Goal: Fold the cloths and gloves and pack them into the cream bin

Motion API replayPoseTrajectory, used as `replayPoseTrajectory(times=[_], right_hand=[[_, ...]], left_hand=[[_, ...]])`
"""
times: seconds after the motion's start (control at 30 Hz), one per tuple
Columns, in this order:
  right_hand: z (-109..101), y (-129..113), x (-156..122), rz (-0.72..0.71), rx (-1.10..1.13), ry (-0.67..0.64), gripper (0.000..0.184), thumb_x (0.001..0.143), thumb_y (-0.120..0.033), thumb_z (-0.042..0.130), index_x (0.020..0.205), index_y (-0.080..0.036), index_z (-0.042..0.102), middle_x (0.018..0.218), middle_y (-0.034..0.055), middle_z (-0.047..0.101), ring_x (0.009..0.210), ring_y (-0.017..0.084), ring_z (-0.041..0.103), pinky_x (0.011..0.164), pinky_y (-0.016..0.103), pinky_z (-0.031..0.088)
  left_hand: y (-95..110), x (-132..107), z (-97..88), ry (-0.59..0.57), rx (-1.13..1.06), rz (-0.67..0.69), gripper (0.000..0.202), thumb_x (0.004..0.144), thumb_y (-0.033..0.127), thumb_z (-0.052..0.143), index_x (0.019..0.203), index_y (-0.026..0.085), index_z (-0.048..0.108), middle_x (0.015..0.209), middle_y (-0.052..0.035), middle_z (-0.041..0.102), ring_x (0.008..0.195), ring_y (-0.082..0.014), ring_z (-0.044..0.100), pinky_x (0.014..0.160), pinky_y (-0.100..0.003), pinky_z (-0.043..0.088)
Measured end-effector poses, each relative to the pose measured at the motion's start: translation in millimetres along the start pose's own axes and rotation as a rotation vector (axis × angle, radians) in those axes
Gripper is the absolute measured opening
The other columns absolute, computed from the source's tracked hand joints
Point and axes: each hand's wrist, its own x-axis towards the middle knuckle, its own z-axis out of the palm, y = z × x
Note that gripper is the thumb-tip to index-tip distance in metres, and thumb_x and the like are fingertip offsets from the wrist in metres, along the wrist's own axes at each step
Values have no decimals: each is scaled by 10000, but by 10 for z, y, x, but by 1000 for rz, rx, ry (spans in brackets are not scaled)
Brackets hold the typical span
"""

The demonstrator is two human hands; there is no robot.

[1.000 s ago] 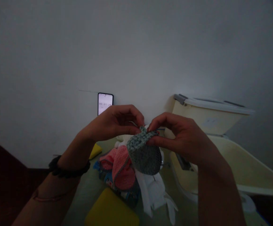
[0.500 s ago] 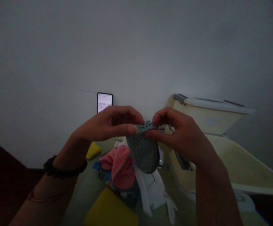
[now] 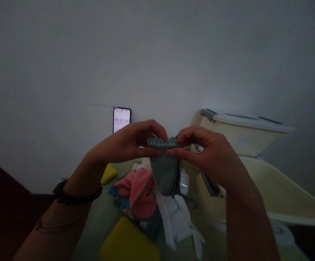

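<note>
Between my two hands hangs a grey-green cloth [image 3: 163, 172] with a dark checked edging, its top folded over into a roll. My left hand [image 3: 131, 141] pinches the left part of that fold with thumb and fingers. At the right end, my right hand [image 3: 203, 145] grips the fold the same way, near the checked edge. Below and left of the cloth lies a crumpled pink cloth [image 3: 143, 197] with similar edging. White gloves [image 3: 177, 219] lie beneath the held cloth, and a white bottle-like item [image 3: 184, 181] shows partly behind it.
A cream storage bin [image 3: 277, 188] with its lid [image 3: 255, 121] raised stands on the right. Yellow sponge-like blocks [image 3: 129, 241] lie at the front and left. A phone [image 3: 122, 119] showing a timer leans on the wall. A blue printed package [image 3: 126, 208] sits under the pink cloth.
The cloth's top edge has been folded over into a wider, flatter roll. My left fingers have shifted along it, and its hanging part is shorter and narrower.
</note>
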Motion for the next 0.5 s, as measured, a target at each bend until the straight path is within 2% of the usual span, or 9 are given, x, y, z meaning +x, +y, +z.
replayPoseTrajectory(times=[0.3, 0.4, 0.5], right_hand=[[-18, 22, -6, -93, -31, -2, 111, 727, -215, 723, 788, -165, 645, 858, 29, 656, 804, 145, 627, 660, 228, 514], [-24, 19, -11, -71, -5, -8, 107, 733, -225, 716, 802, -174, 651, 908, 36, 678, 842, 156, 637, 675, 237, 521], [-23, 17, -10, -17, 7, -25, 117, 743, -263, 703, 807, -180, 651, 871, 32, 687, 802, 155, 641, 659, 247, 525]], left_hand=[[-46, -3, -13, -18, 76, 40, 270, 772, 113, 655, 1012, 162, 541, 915, -35, 626, 836, -135, 629, 743, -244, 539], [-25, -3, -5, -48, 79, 25, 282, 776, 114, 650, 1031, 156, 537, 921, -43, 630, 844, -142, 628, 751, -258, 537], [-5, 1, 3, -50, 82, 15, 264, 774, 117, 648, 1017, 151, 550, 902, -45, 637, 829, -147, 632, 735, -260, 539]])
